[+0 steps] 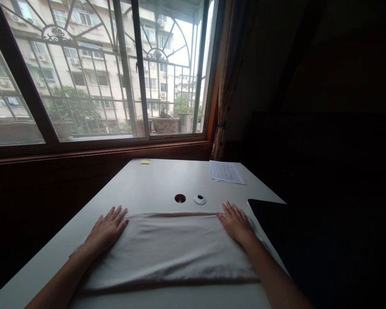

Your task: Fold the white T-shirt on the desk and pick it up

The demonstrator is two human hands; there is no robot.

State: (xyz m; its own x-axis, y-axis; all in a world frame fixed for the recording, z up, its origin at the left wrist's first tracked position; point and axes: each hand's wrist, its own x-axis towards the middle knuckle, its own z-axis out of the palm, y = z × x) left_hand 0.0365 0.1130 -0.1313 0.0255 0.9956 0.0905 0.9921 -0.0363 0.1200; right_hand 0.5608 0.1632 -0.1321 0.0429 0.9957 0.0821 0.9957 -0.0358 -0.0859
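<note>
A pale, lightly wrinkled cloth (173, 249) lies folded in a wide band across the white table (167, 180). My left hand (107, 229) rests flat on the cloth's far left corner, fingers spread and pointing away from me. On the far right corner lies my right hand (235, 221), palm down with its fingers apart. Neither hand grips anything. The cloth's far edge runs nearly straight between both hands, and its near edge is slightly uneven.
Beyond the cloth are a round hole (180, 198) in the tabletop and a white ring-shaped cover (200, 199). Printed papers (227, 172) and a yellow note (145, 162) lie near the far edge. A dark flat object (266, 219) is at the right.
</note>
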